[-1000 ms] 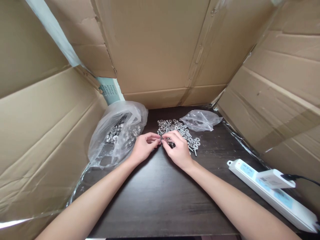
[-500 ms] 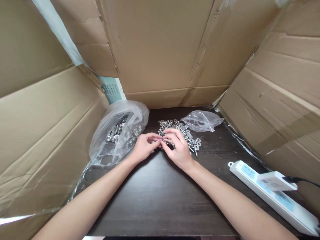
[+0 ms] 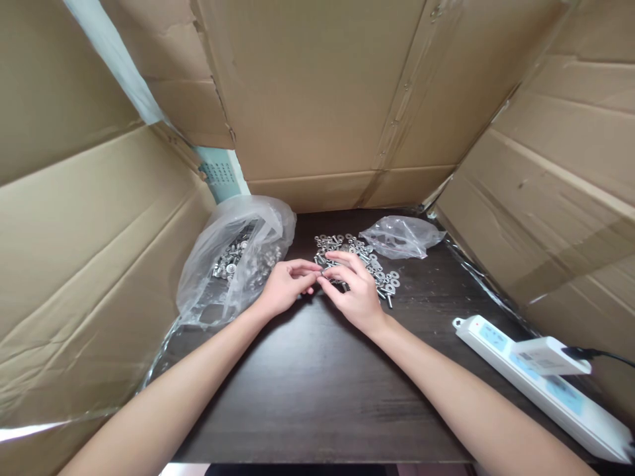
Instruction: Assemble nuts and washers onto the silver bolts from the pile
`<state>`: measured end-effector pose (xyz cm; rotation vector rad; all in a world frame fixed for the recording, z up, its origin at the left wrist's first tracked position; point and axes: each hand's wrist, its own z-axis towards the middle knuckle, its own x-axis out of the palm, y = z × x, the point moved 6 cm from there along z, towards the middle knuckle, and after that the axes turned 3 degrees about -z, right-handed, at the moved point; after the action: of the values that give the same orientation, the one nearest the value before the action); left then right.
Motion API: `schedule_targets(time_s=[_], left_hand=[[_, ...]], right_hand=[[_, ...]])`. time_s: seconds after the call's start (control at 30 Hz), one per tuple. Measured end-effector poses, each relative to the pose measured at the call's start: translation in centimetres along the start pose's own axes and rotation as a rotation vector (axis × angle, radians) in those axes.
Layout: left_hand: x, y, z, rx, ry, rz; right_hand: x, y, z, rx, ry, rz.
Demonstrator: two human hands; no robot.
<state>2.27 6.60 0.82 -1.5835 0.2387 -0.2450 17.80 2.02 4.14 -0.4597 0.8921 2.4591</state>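
Observation:
My left hand (image 3: 288, 287) and my right hand (image 3: 354, 291) meet at their fingertips over the dark table (image 3: 307, 396). Between the pinched fingertips is a small metal piece (image 3: 322, 272), mostly hidden, too small to make out. Just behind and beside my right hand lies a loose pile of bolts, nuts and washers (image 3: 374, 268). Left of my left hand, a clear plastic bag (image 3: 198, 271) lies open with metal fasteners (image 3: 231, 268) inside.
A crumpled clear bag (image 3: 401, 236) lies behind the pile on the right. At the right edge stands a white power strip (image 3: 536, 390) with a plugged-in white adapter (image 3: 550, 356) and black cable. Cardboard walls (image 3: 322, 99) enclose the back and both sides.
The fingers of both hands have shifted slightly around the small piece, and the lower fingers of my left hand show more beneath its thumb. The camera view has moved a little.

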Motion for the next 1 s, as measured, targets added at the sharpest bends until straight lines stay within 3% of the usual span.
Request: schedule_targets(time_s=[0.37,0.63,0.73,0.87,1.0], left_hand=[[0.0,0.0,0.0,-0.057,-0.024,0.014],[-0.1,-0.1,0.1,-0.101,-0.041,0.021],[-0.4,-0.1,0.1,-0.022,-0.071,0.058],[-1.3,-0.9,-0.3,0.193,-0.232,0.222],[-1.8,-1.1,-0.4,0.228,-0.32,0.289]], right_hand=[[-0.1,0.2,0.1,-0.105,0.018,-0.039],[0.7,0.5,-0.1,-0.179,0.099,-0.066],[0.9,0.7,-0.1,-0.196,0.137,-0.081],[1.1,0.9,-0.2,-0.187,0.196,-0.164],[2.0,0.3,-0.5,-0.115,0.351,-0.303]])
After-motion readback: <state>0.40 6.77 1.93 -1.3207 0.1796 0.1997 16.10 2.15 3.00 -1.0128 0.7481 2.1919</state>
